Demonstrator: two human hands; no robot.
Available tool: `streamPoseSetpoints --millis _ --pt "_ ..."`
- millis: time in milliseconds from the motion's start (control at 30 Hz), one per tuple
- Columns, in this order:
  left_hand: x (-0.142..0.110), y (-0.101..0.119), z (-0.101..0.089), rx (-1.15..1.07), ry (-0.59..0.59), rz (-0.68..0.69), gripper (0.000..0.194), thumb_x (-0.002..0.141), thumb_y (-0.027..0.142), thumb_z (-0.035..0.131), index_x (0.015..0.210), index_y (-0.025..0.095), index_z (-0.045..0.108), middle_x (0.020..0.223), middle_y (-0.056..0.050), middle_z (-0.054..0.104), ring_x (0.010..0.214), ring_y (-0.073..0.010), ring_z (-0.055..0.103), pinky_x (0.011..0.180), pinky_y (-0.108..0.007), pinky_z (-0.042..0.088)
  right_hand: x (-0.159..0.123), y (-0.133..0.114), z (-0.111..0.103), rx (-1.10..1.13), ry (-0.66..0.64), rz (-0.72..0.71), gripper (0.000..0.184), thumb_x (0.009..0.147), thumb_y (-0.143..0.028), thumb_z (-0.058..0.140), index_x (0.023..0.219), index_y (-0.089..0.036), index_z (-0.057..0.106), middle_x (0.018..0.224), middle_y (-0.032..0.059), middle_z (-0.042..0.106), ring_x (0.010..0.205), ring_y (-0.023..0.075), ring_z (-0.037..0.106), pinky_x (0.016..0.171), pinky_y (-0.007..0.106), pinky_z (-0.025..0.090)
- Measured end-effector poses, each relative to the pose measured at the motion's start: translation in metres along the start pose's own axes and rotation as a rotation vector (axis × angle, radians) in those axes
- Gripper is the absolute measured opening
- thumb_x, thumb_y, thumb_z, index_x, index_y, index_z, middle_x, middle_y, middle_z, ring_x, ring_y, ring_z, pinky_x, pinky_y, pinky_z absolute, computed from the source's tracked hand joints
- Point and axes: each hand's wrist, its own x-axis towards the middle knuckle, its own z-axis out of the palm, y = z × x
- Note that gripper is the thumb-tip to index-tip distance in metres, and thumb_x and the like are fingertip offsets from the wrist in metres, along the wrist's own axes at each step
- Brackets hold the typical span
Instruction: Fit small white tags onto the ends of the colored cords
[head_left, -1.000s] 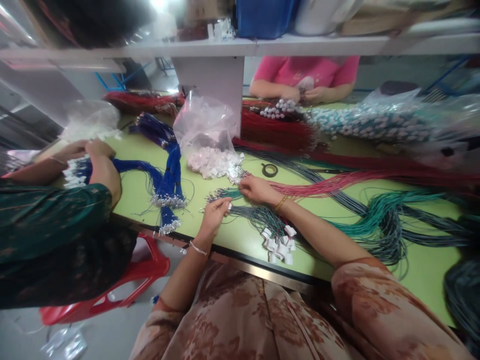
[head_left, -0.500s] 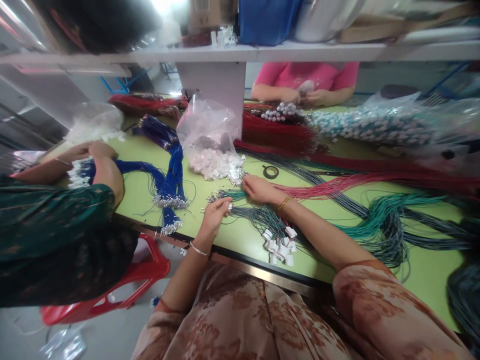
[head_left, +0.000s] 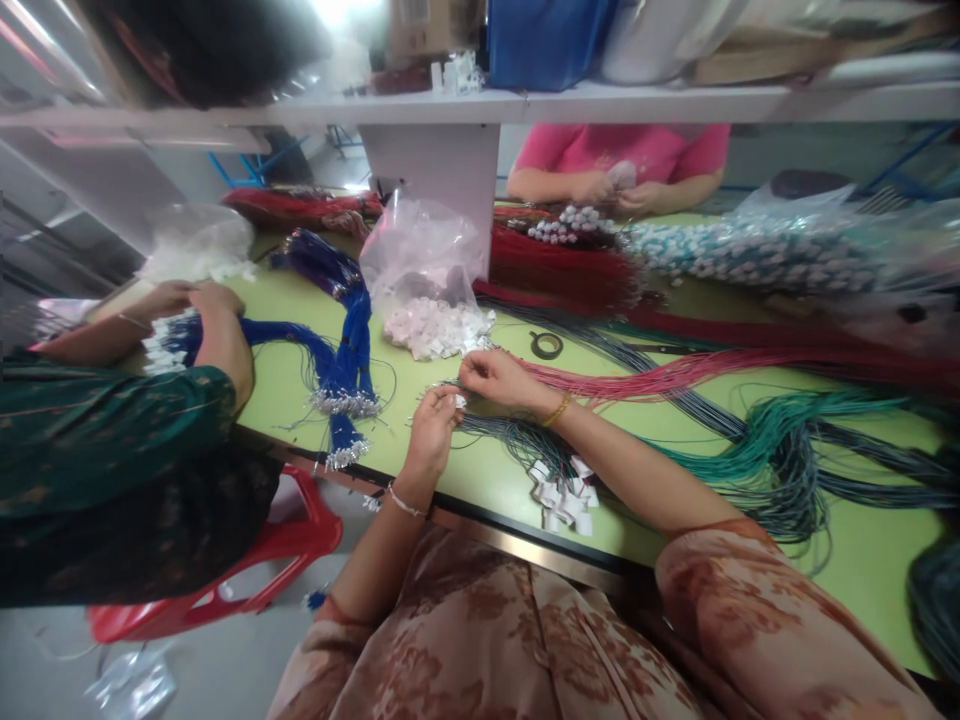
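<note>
My left hand (head_left: 433, 428) is closed in a pinch on a small white connector (head_left: 457, 401) near the front edge of the green table (head_left: 285, 385). My right hand (head_left: 491, 378) is closed just above it, fingertips pinched on a thin wire from the bundle of dark green wires (head_left: 517, 435). The two hands almost touch. A cluster of finished white connectors (head_left: 564, 497) lies below my right forearm. A pile of loose white connectors (head_left: 439, 328) spills from a clear plastic bag (head_left: 420, 250) just behind my hands.
A person in a dark green sleeve (head_left: 97, 420) handles blue wires (head_left: 337, 345) at the left. Another person in pink (head_left: 619, 160) works across the table. Red wires (head_left: 562, 265), teal wires (head_left: 780, 440), a tape roll (head_left: 546, 345) and a red plastic chair (head_left: 217, 590) surround me.
My right hand has drawn back from the loose connector pile toward my left hand. My left hand has risen slightly, and the two now meet over the wire ends.
</note>
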Motion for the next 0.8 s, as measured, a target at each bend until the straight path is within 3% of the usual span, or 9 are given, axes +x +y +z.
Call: streamPoseSetpoints --millis 300,667,800 --pt "0.007 -0.003 0.005 -0.173 -0.040 0.016 0.012 0.078 0.025 0.067 0.082 0.015 0.062 0.089 -0.004 0.065 0.074 -0.0098 0.056 0.067 -0.022 0.043 -0.027 0.013 0.001 0.075 0.043 0.095 0.022 0.077 -0.034 0.051 0.066 -0.016 0.048 0.060 -0.0039 0.044 0.056 0.0080 0.037 0.053 0.021 0.029" --pt "0.007 -0.004 0.010 -0.043 0.002 0.092 0.023 0.072 0.031 0.074 0.088 0.015 0.069 0.087 -0.004 0.067 0.070 -0.0085 0.055 0.067 -0.022 0.043 -0.031 0.014 0.003 0.053 0.073 0.121 0.024 0.078 -0.035 0.050 0.064 -0.016 0.048 0.059 -0.0037 0.044 0.056 0.0082 0.038 0.053 0.021 0.028" --pt "0.007 -0.012 0.012 0.025 0.021 0.118 0.027 0.071 0.032 0.075 0.091 0.015 0.070 0.075 -0.001 0.064 0.064 -0.0074 0.052 0.063 -0.021 0.041 -0.034 0.011 0.005 -0.034 0.110 0.096 0.024 0.079 -0.034 0.049 0.063 -0.016 0.046 0.058 -0.0034 0.046 0.055 0.0080 0.037 0.054 0.022 0.028"
